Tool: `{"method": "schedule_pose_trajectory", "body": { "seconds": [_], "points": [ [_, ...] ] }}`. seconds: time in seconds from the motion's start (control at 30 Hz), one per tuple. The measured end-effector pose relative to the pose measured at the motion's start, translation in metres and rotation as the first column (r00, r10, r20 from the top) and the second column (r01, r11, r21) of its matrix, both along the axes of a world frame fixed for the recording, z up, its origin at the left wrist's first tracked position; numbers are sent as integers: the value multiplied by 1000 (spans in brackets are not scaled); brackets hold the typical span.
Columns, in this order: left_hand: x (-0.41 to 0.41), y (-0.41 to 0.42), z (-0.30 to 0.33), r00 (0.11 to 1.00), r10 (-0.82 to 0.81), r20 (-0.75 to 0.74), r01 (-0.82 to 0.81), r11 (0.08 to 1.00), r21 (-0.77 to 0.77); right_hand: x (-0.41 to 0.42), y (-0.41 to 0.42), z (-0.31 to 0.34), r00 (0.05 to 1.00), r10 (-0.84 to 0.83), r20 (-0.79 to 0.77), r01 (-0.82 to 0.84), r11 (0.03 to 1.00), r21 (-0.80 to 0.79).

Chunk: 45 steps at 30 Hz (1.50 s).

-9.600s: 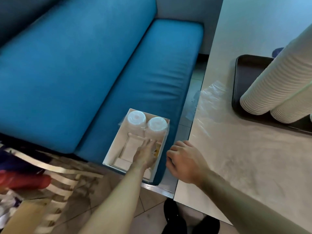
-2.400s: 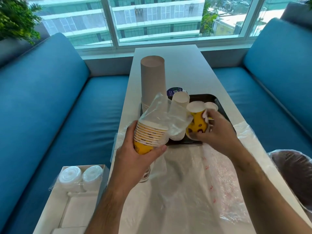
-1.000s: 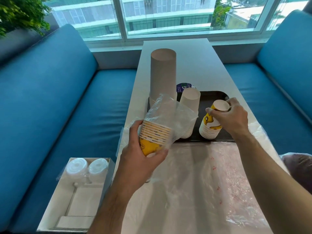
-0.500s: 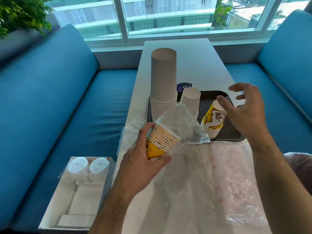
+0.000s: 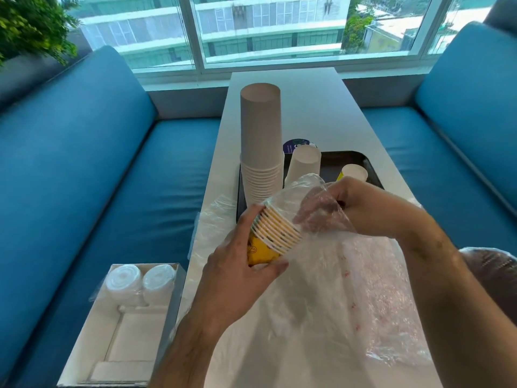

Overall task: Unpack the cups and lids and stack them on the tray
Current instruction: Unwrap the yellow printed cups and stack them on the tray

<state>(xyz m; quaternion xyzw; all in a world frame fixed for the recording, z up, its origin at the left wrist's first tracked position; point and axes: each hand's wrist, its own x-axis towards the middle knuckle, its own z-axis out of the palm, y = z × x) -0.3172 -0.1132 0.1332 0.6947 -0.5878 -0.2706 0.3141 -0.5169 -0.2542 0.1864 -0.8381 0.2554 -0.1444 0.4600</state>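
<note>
Left hand (image 5: 240, 259): raised before the body, fingers and thumb curled in a grip, thumb nearest the camera.
Right hand (image 5: 361, 208): level with the left, fingers bent and reaching leftward.
Forearms: both bare, angled inward from below.

A tray (image 5: 369, 166) lies across the middle of the table (image 5: 307, 107), with a tall cup stack (image 5: 261, 141) at its left end, a shorter cup stack (image 5: 303, 165) just to the right of that, and a short stack of printed cups (image 5: 354, 172) further right. Nearer the person, above plastic wrap (image 5: 349, 303) spread on the table, the left hand (image 5: 237, 275) holds a stack of cups (image 5: 272, 233) inside a plastic bag (image 5: 310, 205), and the right hand (image 5: 363, 208) reaches into the bag's mouth from the right. On the left sofa seat (image 5: 112, 205), beside the table's edge, sits an open box (image 5: 84, 345) with two sleeves of lids (image 5: 140, 278) at its far end.
</note>
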Motion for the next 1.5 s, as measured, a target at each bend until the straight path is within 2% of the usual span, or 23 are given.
{"method": "schedule_pose_trajectory", "body": {
  "seconds": [0.3, 0.43, 0.57, 0.67, 0.77, 0.9, 1.03, 1.27, 1.33, 1.5],
  "points": [
    [0, 4, -2, 999, -4, 41, 3, 1000, 10, 10, 6, -16, 999, 14, -35, -16, 998, -67],
    [6, 7, -5, 1000, 29, 0, -29, 1000, 7, 6, 8, -10, 998, -62, 29, 63, 997, -34],
    [7, 9, -5, 999, 37, -6, -37, 999, 11, 5, 9, -8, 996, -85, -14, 85, 995, 50],
    [2, 7, -3, 1000, 27, -11, -27, 1000, 11, 11, 13, -9, 995, -95, -28, 96, 994, 47],
    [0, 7, -3, 999, 30, -42, -30, 1000, 6, 7, 14, -10, 988, -138, 63, 136, 990, 42],
    [3, 9, -5, 992, 69, -108, -71, 997, -15, -8, 11, -13, 939, -275, 206, 247, 957, 150],
    [2, 7, -1, 981, 79, -175, -87, 996, -37, -11, 11, -13, 910, -315, 269, 291, 948, 127],
    [2, 3, 5, 956, 116, -271, -140, 988, -72, -18, 9, -16, 874, -433, 221, 395, 897, 197],
    [3, 2, 7, 948, 130, -290, -160, 984, -82, -18, 9, -20, 880, -435, 192, 386, 890, 244],
    [-4, 1, 11, 934, 129, -333, -166, 982, -86, -7, 16, -37, 910, -407, 82, 379, 895, 235]
  ]
}}
